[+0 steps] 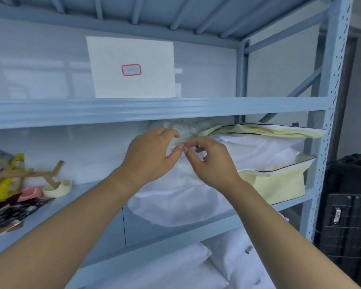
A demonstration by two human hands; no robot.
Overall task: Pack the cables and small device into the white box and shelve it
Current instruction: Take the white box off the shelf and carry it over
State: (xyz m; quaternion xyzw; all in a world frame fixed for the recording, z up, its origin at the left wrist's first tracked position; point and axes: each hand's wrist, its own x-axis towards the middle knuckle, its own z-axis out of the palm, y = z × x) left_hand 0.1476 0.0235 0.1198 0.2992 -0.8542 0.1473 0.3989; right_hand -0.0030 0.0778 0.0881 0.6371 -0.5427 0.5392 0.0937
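Left hand [152, 155] and right hand [212, 162] meet fingertip to fingertip, fingers curled; whether they pinch anything cannot be told. Just behind them lies white bedding [258, 151] in a yellow zip bag [279, 182]. Above and beyond them, 1 shelf [71, 111] up, the white box [131, 51] stands upright, its red-bordered label [131, 70] facing out.

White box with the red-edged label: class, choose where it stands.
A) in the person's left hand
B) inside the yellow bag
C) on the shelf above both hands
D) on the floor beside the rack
C: the white box stands on the shelf whose front edge runs above the left hand and the right hand, which meet lower down in front of a white bundle.
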